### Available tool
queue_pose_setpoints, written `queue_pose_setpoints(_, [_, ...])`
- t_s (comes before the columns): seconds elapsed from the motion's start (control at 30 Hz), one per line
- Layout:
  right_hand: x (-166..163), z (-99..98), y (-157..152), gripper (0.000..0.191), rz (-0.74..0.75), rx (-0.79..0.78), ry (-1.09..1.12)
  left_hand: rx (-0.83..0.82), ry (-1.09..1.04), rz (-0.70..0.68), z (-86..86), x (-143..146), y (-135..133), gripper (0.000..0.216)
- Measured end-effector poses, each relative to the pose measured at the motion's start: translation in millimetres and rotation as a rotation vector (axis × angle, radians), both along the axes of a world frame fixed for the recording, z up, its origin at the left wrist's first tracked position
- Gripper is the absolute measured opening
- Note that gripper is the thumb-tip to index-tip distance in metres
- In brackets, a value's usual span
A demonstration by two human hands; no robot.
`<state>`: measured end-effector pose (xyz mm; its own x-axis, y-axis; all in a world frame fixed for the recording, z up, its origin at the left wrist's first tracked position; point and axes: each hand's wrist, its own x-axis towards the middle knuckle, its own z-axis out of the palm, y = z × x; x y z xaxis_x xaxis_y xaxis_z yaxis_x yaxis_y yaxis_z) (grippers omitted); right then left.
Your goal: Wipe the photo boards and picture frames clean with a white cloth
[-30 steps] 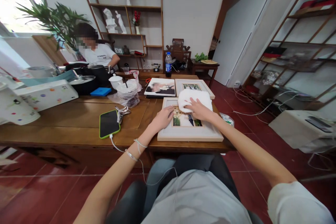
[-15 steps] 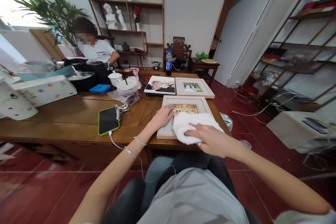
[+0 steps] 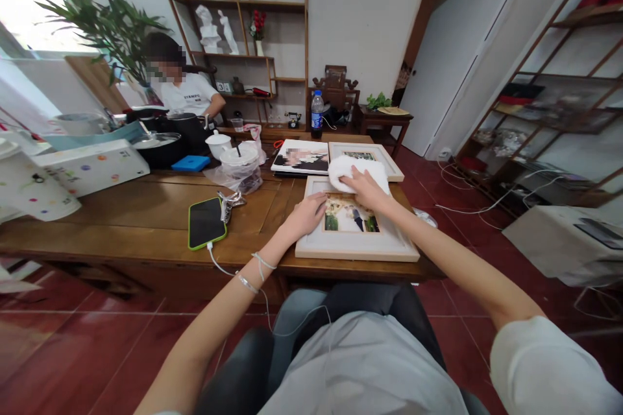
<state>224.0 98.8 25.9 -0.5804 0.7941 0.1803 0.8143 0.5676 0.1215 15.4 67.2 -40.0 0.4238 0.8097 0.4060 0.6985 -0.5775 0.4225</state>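
A pale wooden picture frame (image 3: 357,253) lies flat at the table's front edge, a photo behind its white mat. My left hand (image 3: 309,214) rests on its left side, fingers stretched out. A folded white towel (image 3: 337,175) sits under my right hand (image 3: 367,190), which grips it with bent fingers. The towel is at the frame's far edge and covers part of a second picture frame (image 3: 395,170) behind. Left of that one lies a photo album or photo panel (image 3: 296,157) with a large picture on top.
The wooden table (image 3: 160,207) also carries a phone (image 3: 207,223) on a white cable, a lidded plastic cup (image 3: 239,157), a blue box (image 3: 191,163), pots (image 3: 187,133) and a drink bottle (image 3: 317,115). Across it sits another person (image 3: 187,92). Shelves (image 3: 559,87) stand at the right.
My right hand has moved the towel away from me, from the front right of the near frame to its far edge, uncovering its photo. My left hand stays in place.
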Motion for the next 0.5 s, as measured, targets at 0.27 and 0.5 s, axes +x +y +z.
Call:
queue_pose_setpoints(0.27, [-7.9, 15.7, -78.1, 0.056, 0.095, -0.166, -0.127, 0.004, -0.019, -0.047, 6.9, 1.0, -4.0, 0.035])
queue_pose_setpoints(0.5, [10.1, 41.8, -160.7, 0.057, 0.158, -0.291, -0.117, -0.006, -0.013, 0.000, -3.4, 0.2, 0.9, 0.036])
